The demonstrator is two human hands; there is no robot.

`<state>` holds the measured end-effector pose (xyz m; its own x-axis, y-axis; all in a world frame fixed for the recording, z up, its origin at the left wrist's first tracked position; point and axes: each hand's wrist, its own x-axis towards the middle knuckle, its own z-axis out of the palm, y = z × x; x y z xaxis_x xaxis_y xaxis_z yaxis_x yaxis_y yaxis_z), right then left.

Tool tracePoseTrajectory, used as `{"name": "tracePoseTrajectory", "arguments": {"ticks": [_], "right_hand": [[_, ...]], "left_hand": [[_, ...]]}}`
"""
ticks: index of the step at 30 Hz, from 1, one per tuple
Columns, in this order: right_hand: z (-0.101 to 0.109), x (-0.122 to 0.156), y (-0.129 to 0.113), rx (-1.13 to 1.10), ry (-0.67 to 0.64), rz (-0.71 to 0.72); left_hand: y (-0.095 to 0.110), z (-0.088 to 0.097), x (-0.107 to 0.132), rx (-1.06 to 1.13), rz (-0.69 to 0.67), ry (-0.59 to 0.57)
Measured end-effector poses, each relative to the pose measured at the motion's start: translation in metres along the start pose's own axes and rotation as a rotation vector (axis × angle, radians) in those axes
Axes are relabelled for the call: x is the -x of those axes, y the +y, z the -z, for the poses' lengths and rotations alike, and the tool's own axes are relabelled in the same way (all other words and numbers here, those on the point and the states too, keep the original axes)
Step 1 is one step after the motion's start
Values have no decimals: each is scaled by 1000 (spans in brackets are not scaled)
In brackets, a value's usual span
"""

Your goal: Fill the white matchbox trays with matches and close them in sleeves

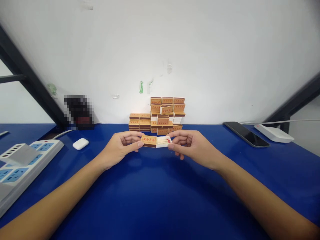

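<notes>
I hold a small orange matchbox (149,140) just above the blue table (155,193), between both hands. My left hand (122,146) pinches the orange sleeve by its left end. My right hand (191,145) grips the white inner tray (165,141), which is slid partly out to the right. Red-tipped matches lie inside the tray. Behind it, against the white wall, stands a stack of several more orange matchboxes (160,115).
A white power strip (22,160) lies at the left edge, with a white earbud case (80,143) beside it. A black phone (246,134) and a white flat device (273,132) with a cable lie at the right. Dark metal braces run along both sides.
</notes>
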<state>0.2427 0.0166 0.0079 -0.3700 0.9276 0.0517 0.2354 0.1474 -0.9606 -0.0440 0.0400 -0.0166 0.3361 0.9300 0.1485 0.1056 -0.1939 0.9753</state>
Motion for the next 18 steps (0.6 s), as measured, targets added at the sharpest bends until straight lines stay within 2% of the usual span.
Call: {"name": "tracePoseTrajectory", "arguments": {"ticks": [18], "right_hand": [[-13,-1,7,-18,40,30]], "left_hand": [[3,-2,4,6,46,11]]}}
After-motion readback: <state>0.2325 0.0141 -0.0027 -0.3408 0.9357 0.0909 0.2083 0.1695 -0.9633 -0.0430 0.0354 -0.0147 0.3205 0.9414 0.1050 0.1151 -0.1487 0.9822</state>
